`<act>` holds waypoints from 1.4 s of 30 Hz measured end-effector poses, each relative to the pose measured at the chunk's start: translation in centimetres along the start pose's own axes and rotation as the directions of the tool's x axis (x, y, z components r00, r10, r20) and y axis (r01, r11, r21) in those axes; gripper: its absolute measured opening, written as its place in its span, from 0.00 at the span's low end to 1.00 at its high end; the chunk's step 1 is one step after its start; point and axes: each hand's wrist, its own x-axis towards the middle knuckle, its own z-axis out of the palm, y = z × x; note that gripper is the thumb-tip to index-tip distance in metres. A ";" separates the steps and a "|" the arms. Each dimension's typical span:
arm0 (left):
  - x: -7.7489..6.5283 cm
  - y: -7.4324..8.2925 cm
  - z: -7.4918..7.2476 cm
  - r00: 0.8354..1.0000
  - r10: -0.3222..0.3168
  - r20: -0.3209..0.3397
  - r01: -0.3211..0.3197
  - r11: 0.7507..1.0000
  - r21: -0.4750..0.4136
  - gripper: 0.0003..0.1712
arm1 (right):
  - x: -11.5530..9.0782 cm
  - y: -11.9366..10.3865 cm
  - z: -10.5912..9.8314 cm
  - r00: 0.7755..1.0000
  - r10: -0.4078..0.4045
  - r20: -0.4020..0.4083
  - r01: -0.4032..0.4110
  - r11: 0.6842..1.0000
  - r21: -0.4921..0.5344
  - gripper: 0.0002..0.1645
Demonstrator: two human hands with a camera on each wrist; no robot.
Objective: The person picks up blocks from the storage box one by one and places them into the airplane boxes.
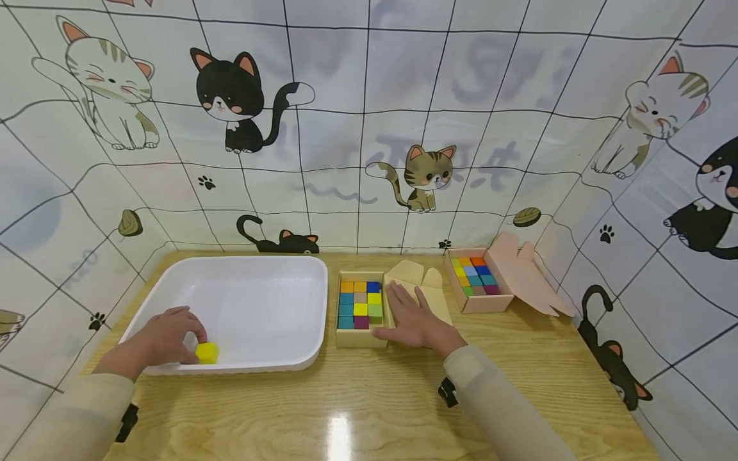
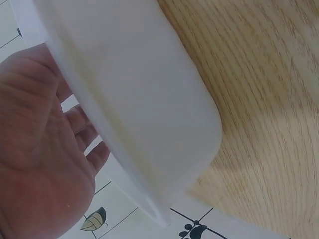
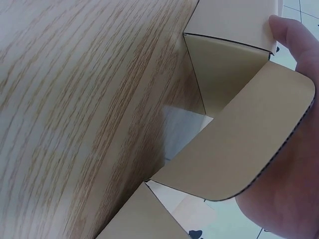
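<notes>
My left hand (image 1: 164, 337) reaches over the near left rim of the white tray (image 1: 254, 314), pinching a yellow block (image 1: 206, 353) between thumb and fingers just inside. From the left wrist, the tray's outer wall hides the block, and the hand (image 2: 40, 144) shows behind the rim. With fingers spread, my right hand (image 1: 418, 320) rests on the opened lid (image 1: 435, 298) of a cream box, its thumb at the box's right edge. Coloured blocks (image 1: 360, 309) fill that cream box (image 1: 362, 341). In the right wrist view, a lid flap (image 3: 239, 134) covers part of the hand.
Behind and right of the cream box stands a pink box (image 1: 487, 304), lid folded out to the right, holding coloured blocks (image 1: 475, 276). All of it stands on a wooden table (image 1: 369, 397). A cat-print cloth (image 1: 346, 128) hangs around the back and sides.
</notes>
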 end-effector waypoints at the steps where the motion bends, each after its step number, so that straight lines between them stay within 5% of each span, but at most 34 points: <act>1: 0.0 0.0 0.1 1.000 -0.003 -0.001 0.003 1.000 0.002 0.15 | 0.0 0.0 0.0 1.000 0.000 0.000 0.000 1.000 0.000 0.63; 27: 2.1 0.5 0.0 0.993 0.012 -0.114 -0.006 0.999 0.051 0.12 | -0.1 -0.1 -0.7 0.999 -0.024 0.039 0.023 0.999 0.030 0.60; 36: 4.0 2.9 -2.0 0.988 0.032 -0.153 -0.030 0.999 0.013 0.11 | -0.1 -0.2 -1.0 0.998 -0.015 0.061 0.012 0.999 0.043 0.60; 42: 6.4 5.9 -3.2 0.987 0.059 -0.150 -0.056 0.998 0.024 0.10 | 0.0 -0.1 -1.1 0.997 -0.014 0.069 0.012 0.999 0.033 0.60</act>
